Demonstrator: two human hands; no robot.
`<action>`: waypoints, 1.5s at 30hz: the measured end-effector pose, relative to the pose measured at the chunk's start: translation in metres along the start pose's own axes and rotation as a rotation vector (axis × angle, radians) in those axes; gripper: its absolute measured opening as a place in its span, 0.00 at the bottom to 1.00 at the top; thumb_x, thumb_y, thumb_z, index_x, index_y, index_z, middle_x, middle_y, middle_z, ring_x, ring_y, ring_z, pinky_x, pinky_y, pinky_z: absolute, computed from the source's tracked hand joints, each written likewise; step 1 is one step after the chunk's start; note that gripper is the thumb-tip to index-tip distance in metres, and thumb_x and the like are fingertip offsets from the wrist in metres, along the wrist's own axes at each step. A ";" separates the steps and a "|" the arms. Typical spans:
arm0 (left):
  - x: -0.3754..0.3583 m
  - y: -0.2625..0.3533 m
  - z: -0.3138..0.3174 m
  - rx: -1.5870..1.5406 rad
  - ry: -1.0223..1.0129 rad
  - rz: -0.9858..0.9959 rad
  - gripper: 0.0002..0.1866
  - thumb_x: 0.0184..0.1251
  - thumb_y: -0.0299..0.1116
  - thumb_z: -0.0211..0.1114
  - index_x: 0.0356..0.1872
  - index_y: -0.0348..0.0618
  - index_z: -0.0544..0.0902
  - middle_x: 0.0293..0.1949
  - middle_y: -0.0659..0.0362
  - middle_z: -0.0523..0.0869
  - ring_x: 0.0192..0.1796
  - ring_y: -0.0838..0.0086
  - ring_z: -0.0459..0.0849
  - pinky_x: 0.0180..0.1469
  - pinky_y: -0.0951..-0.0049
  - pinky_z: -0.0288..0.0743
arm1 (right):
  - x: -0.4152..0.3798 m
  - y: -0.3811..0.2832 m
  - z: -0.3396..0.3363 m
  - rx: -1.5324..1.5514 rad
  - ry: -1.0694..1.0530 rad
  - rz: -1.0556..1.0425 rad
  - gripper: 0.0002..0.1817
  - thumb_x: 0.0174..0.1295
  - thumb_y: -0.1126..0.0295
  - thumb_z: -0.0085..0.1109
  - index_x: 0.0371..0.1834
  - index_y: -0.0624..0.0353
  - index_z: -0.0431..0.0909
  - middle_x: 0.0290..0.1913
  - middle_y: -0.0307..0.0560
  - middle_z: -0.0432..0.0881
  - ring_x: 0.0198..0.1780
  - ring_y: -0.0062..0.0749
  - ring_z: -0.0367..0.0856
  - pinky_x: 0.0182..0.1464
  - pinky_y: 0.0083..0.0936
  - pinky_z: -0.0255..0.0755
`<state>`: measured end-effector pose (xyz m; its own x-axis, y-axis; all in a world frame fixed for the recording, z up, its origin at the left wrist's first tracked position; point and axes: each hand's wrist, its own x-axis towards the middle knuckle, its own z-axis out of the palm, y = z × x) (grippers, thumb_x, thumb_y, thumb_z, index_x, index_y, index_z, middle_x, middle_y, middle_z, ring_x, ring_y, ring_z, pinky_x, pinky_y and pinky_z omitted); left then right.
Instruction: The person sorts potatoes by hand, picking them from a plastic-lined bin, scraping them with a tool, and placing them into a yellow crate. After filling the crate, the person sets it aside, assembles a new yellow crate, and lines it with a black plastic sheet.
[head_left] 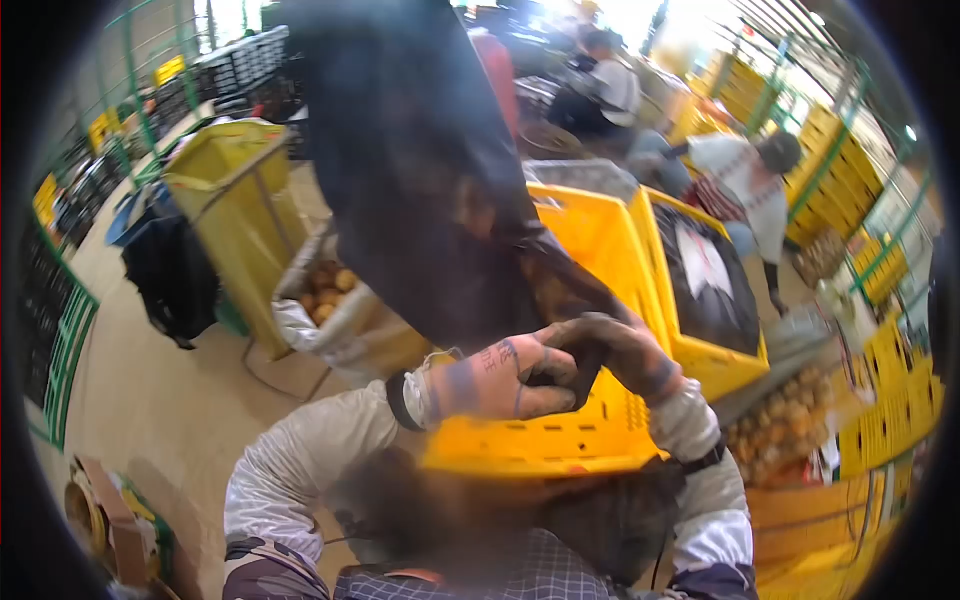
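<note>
A large black plastic bag [410, 150] stretches from my hands up past the top of the view, creased and partly blurred. My gloved left hand [490, 378] is closed on its gathered lower edge. Right beside it, my gloved right hand [625, 350] has its fingers curled round the same plastic. Both hands are above a yellow plastic crate [540, 445], whose inside is partly hidden by the bag and my hands.
Another yellow crate [715, 365] with a black bag in it stands at the right. Left of my hands, a white-lined sack [300, 325] contains round brownish produce, near a tall yellow bag [240, 200]. A co-worker [745, 175] bends at the right, near more produce [785, 425].
</note>
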<state>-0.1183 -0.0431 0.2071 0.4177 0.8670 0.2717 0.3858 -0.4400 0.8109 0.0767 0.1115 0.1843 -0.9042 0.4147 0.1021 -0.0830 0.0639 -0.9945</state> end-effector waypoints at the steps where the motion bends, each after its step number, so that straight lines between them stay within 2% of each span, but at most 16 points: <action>1: 0.011 -0.009 0.020 0.019 -0.014 0.013 0.25 0.70 0.30 0.66 0.66 0.49 0.71 0.68 0.50 0.75 0.70 0.54 0.70 0.69 0.63 0.68 | -0.004 -0.003 0.005 -0.205 0.249 -0.045 0.14 0.69 0.69 0.60 0.52 0.67 0.83 0.51 0.50 0.86 0.53 0.33 0.84 0.57 0.29 0.77; 3: 0.023 -0.039 0.055 0.175 0.075 0.164 0.09 0.65 0.29 0.68 0.43 0.36 0.84 0.65 0.48 0.77 0.53 0.57 0.85 0.54 0.61 0.80 | -0.023 0.016 -0.019 -0.524 0.520 0.021 0.13 0.65 0.72 0.66 0.48 0.68 0.84 0.43 0.45 0.87 0.45 0.28 0.85 0.51 0.26 0.79; 6: 0.016 -0.045 0.086 0.146 0.117 -0.107 0.10 0.66 0.32 0.70 0.41 0.35 0.83 0.59 0.45 0.80 0.51 0.54 0.85 0.54 0.61 0.79 | -0.051 0.039 -0.059 -0.396 0.687 0.150 0.13 0.66 0.69 0.68 0.48 0.67 0.84 0.35 0.42 0.87 0.33 0.23 0.85 0.37 0.20 0.80; 15: 0.031 -0.001 0.094 -0.075 -0.189 -0.482 0.15 0.67 0.35 0.70 0.49 0.35 0.83 0.46 0.49 0.87 0.49 0.60 0.87 0.55 0.63 0.80 | -0.095 0.071 -0.103 -0.359 0.573 0.055 0.11 0.65 0.72 0.69 0.46 0.66 0.83 0.33 0.41 0.86 0.33 0.22 0.83 0.38 0.20 0.80; 16: 0.032 -0.034 0.096 0.043 -0.081 -0.227 0.19 0.69 0.39 0.69 0.52 0.35 0.82 0.44 0.51 0.87 0.48 0.64 0.88 0.54 0.65 0.81 | -0.097 0.075 -0.104 -0.443 0.542 -0.017 0.10 0.64 0.72 0.70 0.44 0.66 0.83 0.32 0.41 0.86 0.33 0.21 0.82 0.39 0.20 0.79; 23: 0.121 -0.061 0.094 0.163 0.383 -0.529 0.21 0.70 0.42 0.67 0.54 0.35 0.82 0.43 0.51 0.88 0.44 0.67 0.87 0.47 0.67 0.81 | -0.107 0.038 -0.055 -0.432 0.390 -0.086 0.09 0.59 0.76 0.73 0.37 0.65 0.80 0.32 0.41 0.84 0.35 0.21 0.80 0.40 0.22 0.76; 25: 0.115 -0.062 0.079 0.184 0.496 -0.427 0.24 0.67 0.42 0.68 0.58 0.37 0.82 0.49 0.44 0.88 0.48 0.54 0.88 0.53 0.60 0.81 | -0.112 0.055 -0.099 -0.199 0.611 -0.083 0.03 0.62 0.79 0.64 0.37 0.64 0.81 0.33 0.44 0.86 0.34 0.26 0.84 0.42 0.24 0.80; 27: 0.085 -0.074 0.043 0.187 0.756 -0.351 0.18 0.71 0.40 0.68 0.52 0.35 0.83 0.37 0.56 0.88 0.36 0.74 0.86 0.37 0.72 0.81 | -0.137 0.072 -0.173 -0.242 0.857 -0.075 0.02 0.63 0.78 0.58 0.33 0.61 0.80 0.30 0.45 0.84 0.29 0.28 0.83 0.37 0.26 0.81; 28: 0.059 -0.074 0.019 -0.015 0.882 -0.470 0.16 0.70 0.38 0.67 0.50 0.36 0.84 0.36 0.55 0.88 0.32 0.72 0.86 0.33 0.71 0.81 | -0.155 0.093 -0.219 -0.429 0.976 -0.136 0.04 0.62 0.77 0.57 0.31 0.60 0.80 0.28 0.45 0.83 0.27 0.29 0.83 0.33 0.28 0.81; 31: -0.027 -0.081 -0.035 -0.108 1.299 -0.513 0.12 0.69 0.34 0.65 0.47 0.38 0.84 0.37 0.54 0.88 0.25 0.70 0.84 0.25 0.68 0.80 | -0.213 0.081 -0.280 0.299 1.375 -0.173 0.04 0.59 0.69 0.62 0.29 0.57 0.81 0.30 0.44 0.82 0.30 0.31 0.83 0.34 0.35 0.82; 33: -0.111 -0.119 -0.060 0.221 1.097 -0.716 0.14 0.69 0.36 0.67 0.50 0.39 0.83 0.38 0.54 0.87 0.30 0.69 0.86 0.29 0.67 0.83 | -0.264 0.085 -0.293 -1.363 1.081 -0.128 0.06 0.57 0.68 0.64 0.32 0.57 0.82 0.29 0.42 0.81 0.31 0.31 0.83 0.34 0.35 0.80; 35: -0.186 -0.144 -0.066 0.459 0.687 -0.994 0.17 0.68 0.37 0.69 0.53 0.40 0.82 0.39 0.54 0.87 0.34 0.68 0.87 0.32 0.65 0.85 | -0.304 0.135 -0.338 -0.213 1.299 0.113 0.09 0.56 0.70 0.66 0.38 0.60 0.83 0.31 0.42 0.82 0.33 0.31 0.83 0.37 0.33 0.79; 38: -0.206 -0.080 -0.072 -0.006 0.410 -1.464 0.22 0.65 0.40 0.74 0.57 0.41 0.82 0.42 0.56 0.87 0.41 0.67 0.89 0.35 0.62 0.87 | -0.326 0.105 -0.334 -0.507 0.823 0.541 0.16 0.57 0.69 0.69 0.47 0.62 0.83 0.36 0.43 0.85 0.40 0.32 0.84 0.46 0.30 0.79; 40: -0.195 -0.056 -0.102 0.048 0.342 -1.452 0.25 0.64 0.41 0.75 0.58 0.39 0.82 0.43 0.60 0.88 0.43 0.69 0.89 0.36 0.65 0.86 | -0.318 0.089 -0.347 -0.899 0.820 0.424 0.13 0.60 0.67 0.66 0.44 0.62 0.83 0.37 0.46 0.86 0.41 0.35 0.84 0.49 0.31 0.78; 43: -0.160 -0.073 -0.156 0.945 0.492 -0.916 0.28 0.63 0.48 0.68 0.58 0.38 0.83 0.47 0.48 0.88 0.51 0.62 0.86 0.56 0.62 0.79 | -0.243 0.011 -0.316 -1.326 0.820 0.101 0.13 0.62 0.66 0.63 0.45 0.62 0.83 0.40 0.52 0.87 0.44 0.40 0.85 0.51 0.33 0.77; 45: -0.035 -0.035 -0.136 0.478 0.566 -0.748 0.29 0.68 0.52 0.64 0.58 0.35 0.82 0.51 0.45 0.87 0.53 0.61 0.85 0.59 0.62 0.77 | -0.156 -0.048 -0.277 -1.093 0.759 0.082 0.14 0.61 0.66 0.64 0.46 0.63 0.82 0.42 0.56 0.87 0.45 0.42 0.86 0.52 0.35 0.77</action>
<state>-0.2586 -0.0265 0.2395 -0.4587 0.8842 0.0886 0.7225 0.3131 0.6165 0.3374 0.2949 0.2223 -0.4048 0.8288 0.3862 0.6594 0.5572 -0.5047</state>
